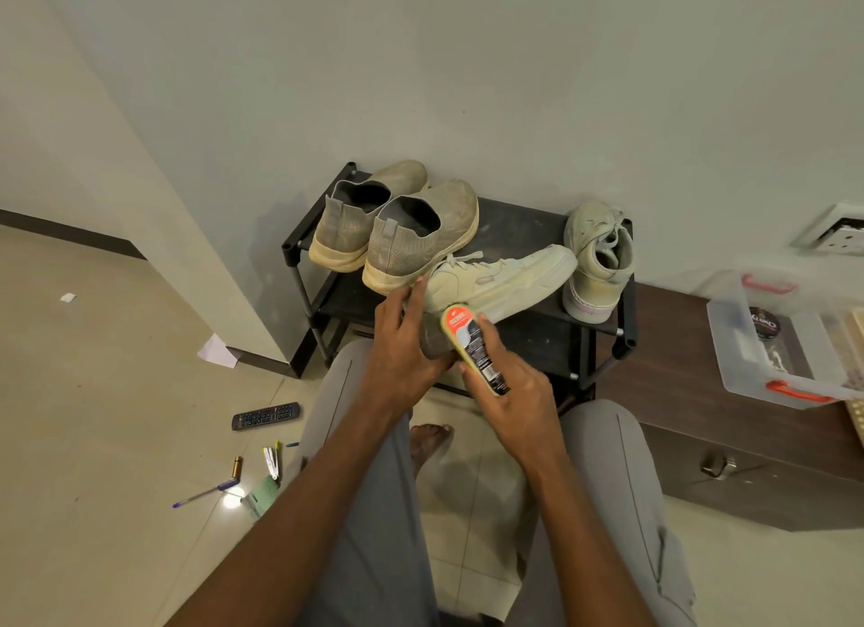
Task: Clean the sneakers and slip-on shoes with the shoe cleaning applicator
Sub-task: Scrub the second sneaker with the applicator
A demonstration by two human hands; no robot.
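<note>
My right hand point(512, 395) grips the shoe cleaning applicator point(472, 343), a flat yellow-edged bottle with a red and black label. It is pressed against the heel end of a pale green sneaker point(505, 278) lying on the black shoe rack point(514, 224). My left hand point(402, 346) holds that sneaker's heel, fingers curled round it. The second sneaker point(596, 262) stands upright at the rack's right end. Two dusty grey slip-on shoes point(355, 215) point(421, 234) sit at the rack's left, heels toward me.
A clear plastic box point(776, 346) with red handles rests on a dark wooden cabinet point(701, 430) to the right. On the floor at left lie a remote point(265, 415), pens, a battery and small clutter. My knees flank the rack's front.
</note>
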